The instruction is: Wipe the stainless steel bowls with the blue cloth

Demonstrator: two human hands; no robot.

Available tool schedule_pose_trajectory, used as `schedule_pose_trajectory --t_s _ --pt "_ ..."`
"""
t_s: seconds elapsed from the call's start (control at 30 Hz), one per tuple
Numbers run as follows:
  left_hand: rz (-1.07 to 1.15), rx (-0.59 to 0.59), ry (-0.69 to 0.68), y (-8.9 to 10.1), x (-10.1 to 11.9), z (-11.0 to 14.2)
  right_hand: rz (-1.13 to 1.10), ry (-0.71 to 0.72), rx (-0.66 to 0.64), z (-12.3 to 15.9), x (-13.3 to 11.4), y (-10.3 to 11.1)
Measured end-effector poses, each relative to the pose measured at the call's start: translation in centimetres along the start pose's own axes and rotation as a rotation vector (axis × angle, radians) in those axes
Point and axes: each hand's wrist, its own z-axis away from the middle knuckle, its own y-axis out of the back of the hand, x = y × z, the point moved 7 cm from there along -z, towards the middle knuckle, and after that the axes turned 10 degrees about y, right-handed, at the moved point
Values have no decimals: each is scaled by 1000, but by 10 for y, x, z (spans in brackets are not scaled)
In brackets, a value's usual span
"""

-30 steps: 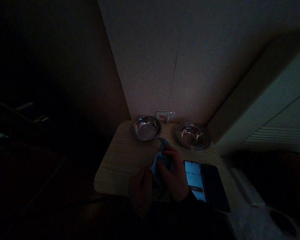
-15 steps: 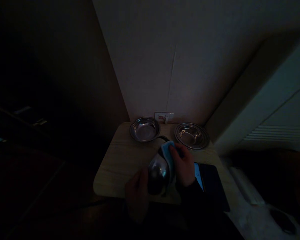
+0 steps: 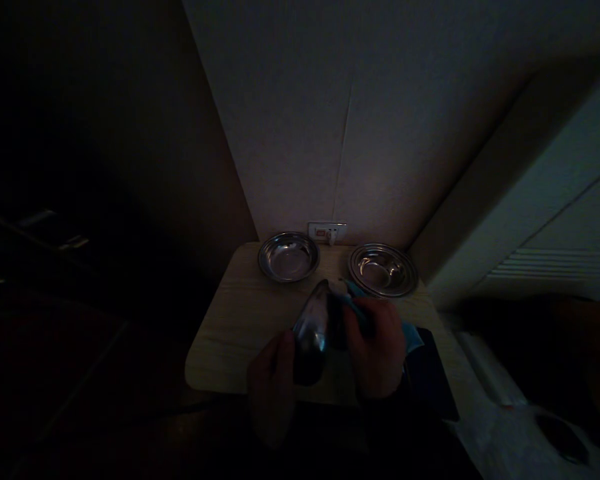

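A shiny metal bowl (image 3: 313, 333), tilted on its side, is gripped at its near left edge by my left hand (image 3: 271, 383). My right hand (image 3: 380, 347) has its fingers closed on a light blue cloth (image 3: 412, 337), just right of that bowl. Part of the cloth sticks out past the fingertips by the bowl's far rim; whether it touches the metal is hard to see in the dim light. Another metal bowl (image 3: 289, 259) stands upright at the back left of the small wooden table (image 3: 225, 340). At the back right sit metal bowls (image 3: 381, 270) that look stacked.
A dark flat case (image 3: 433, 380) lies at the table's right side, partly behind my right arm. The wall behind carries a power outlet (image 3: 327, 232) with a plug in it. To the right is a pale cabinet or door (image 3: 555, 220) with slats.
My right hand has moved slightly right, with the cloth now bunched and trailing out on both sides. The bowl in my left hand has turned a little. A lit screen by the case is now covered.
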Motion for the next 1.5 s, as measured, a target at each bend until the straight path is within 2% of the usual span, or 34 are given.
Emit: schedule_pose_trajectory --t_s 0.1,0.2,0.3,0.37,0.6,0.8,0.9,1.0,1.17,1.37,1.5 --pt "4 -1 6 2 2 0 -164 -35 -163 10 -14 -14" --pt "-27 52 -2 11 6 -1 -302 -34 -295 17 -23 -18" --pt "-56 66 -26 14 10 0 -411 7 -421 17 -25 -16" --pt "-62 52 -48 13 13 1 -447 0 -453 15 -20 -14" --pt "-124 -24 -88 6 17 3 -432 -110 -377 13 0 -16" --pt "-144 12 -97 6 16 4 -322 -44 -390 12 -16 -14" --pt "-162 23 -82 5 12 6 -273 -45 -410 5 -16 -17" --pt "-177 38 -62 5 8 5 -289 -69 -373 0 -14 -20" --pt "-138 27 -125 4 13 -1 -317 18 -400 8 -31 -28" --pt "-145 34 -145 3 10 -3 -320 -48 -364 -7 -14 -34" --pt "-128 -7 -109 2 4 -6 -321 1 -409 -9 -21 -36"
